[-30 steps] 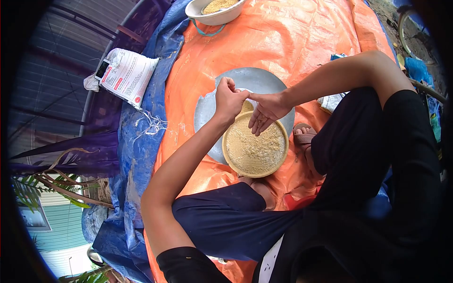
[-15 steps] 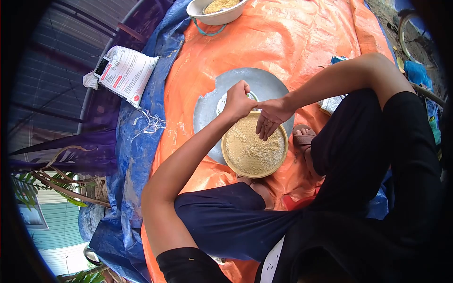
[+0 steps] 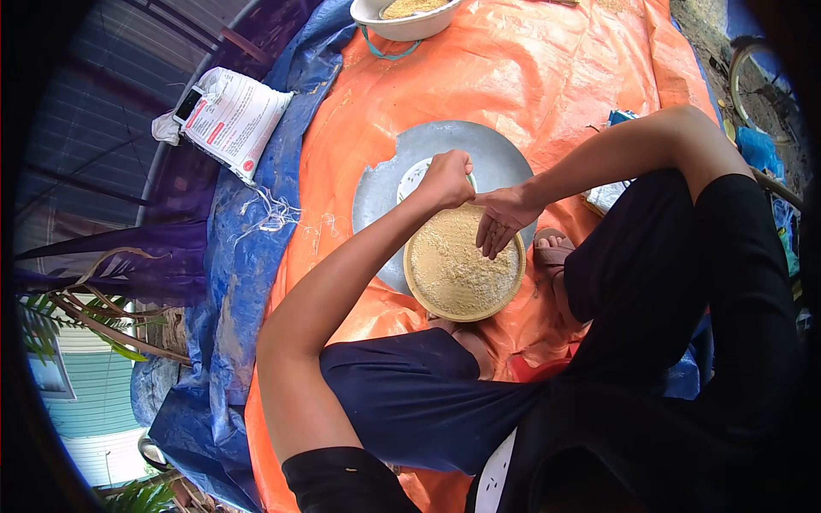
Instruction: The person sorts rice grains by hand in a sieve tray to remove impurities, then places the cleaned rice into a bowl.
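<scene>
A round yellowish basin (image 3: 424, 301) of pale, crumbly meal sits near my feet, overlapping a round grey metal tray (image 3: 376, 205). My left hand (image 3: 451, 179) is closed in a fist above the basin's far edge; what it grips is hidden. Partly behind that fist, a white plate with a green rim (image 3: 412, 177) rests on the tray. My right hand (image 3: 506, 218) is open, palm partly up, its dusted fingers stretched over the meal at the basin's upper right. The two hands nearly touch at the left fist's right side.
An orange tarp (image 3: 479, 77) lies over a blue one (image 3: 231, 282). At the top is a white basin (image 3: 410, 28) of yellow grain. A printed white sack (image 3: 235, 120) stands at the left, with loose string below it. My sandaled foot (image 3: 554, 256) is right of the basin.
The view has shifted slightly. My left fist has moved a little to the right and down, showing more of the plate. My right hand remains open over the meal, slightly farther right.
</scene>
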A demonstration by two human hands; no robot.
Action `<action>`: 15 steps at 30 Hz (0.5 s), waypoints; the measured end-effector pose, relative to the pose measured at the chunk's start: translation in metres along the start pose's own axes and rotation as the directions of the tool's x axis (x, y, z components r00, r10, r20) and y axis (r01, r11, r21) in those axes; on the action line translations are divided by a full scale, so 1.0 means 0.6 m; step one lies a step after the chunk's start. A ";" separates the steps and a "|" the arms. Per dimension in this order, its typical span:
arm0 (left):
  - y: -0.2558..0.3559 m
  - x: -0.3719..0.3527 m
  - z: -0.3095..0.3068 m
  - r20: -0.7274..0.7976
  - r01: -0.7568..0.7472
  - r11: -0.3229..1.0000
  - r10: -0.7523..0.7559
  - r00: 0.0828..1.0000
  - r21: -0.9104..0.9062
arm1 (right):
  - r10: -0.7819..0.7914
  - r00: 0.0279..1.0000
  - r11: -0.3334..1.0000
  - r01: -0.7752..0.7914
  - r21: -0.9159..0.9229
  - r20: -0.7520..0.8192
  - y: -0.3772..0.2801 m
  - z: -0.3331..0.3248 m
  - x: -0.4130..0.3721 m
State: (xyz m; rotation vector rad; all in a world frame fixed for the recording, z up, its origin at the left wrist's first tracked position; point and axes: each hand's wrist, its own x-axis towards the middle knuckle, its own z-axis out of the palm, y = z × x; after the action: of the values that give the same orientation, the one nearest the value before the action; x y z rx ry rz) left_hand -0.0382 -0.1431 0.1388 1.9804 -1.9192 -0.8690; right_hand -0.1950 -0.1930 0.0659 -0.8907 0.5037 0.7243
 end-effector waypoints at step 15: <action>-0.131 -0.054 0.072 -0.159 0.069 0.995 -0.057 0.986 0.070 | 0.047 0.980 0.999 -0.048 -0.003 -0.195 -0.006 -0.028 -0.026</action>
State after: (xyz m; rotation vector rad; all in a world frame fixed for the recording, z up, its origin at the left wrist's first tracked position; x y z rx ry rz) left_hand 0.0028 -0.0939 0.0683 2.0948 -1.8355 -0.6431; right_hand -0.2043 -0.2140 0.0687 -0.9644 0.6987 0.6860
